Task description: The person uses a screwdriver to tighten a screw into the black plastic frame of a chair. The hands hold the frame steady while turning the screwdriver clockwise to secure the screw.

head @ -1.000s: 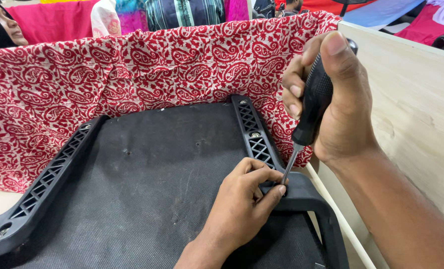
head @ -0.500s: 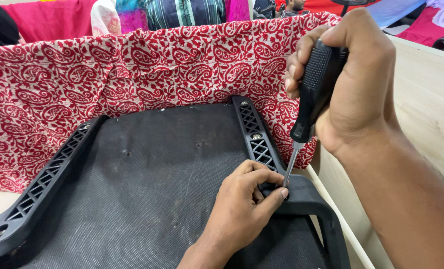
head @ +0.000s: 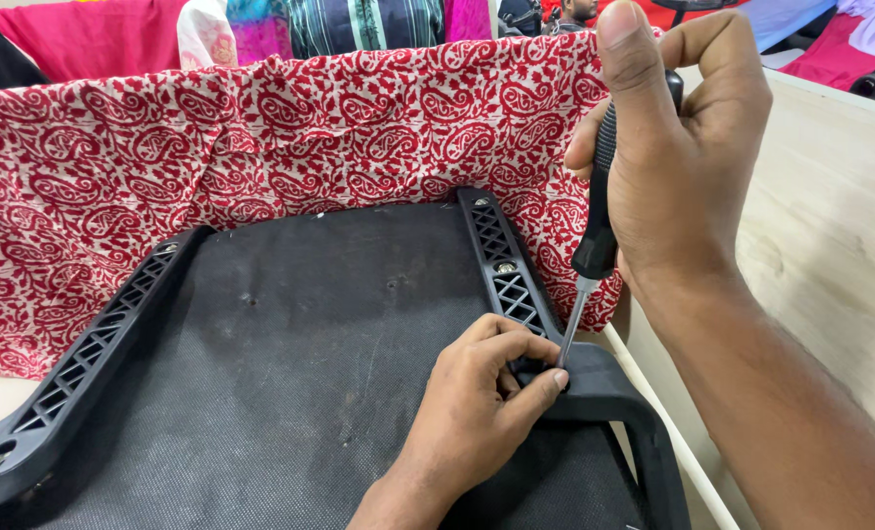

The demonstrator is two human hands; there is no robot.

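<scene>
Right hand (head: 688,157) grips black-handled screwdriver (head: 594,221) upright; its tip meets black plastic lattice armrest bracket (head: 516,294), which left hand (head: 477,407) pinches at the tip.

Open black fabric panel (head: 310,363) mid-seat free for passage, left plastic rail (head: 84,358) and right plastic rail (head: 501,265) fence the sides, red patterned cloth (head: 261,137) walls off the far edge, screwdriver (head: 594,226) and left hand (head: 477,412) crowd the right rail, bench (head: 830,216) clear to the right
</scene>
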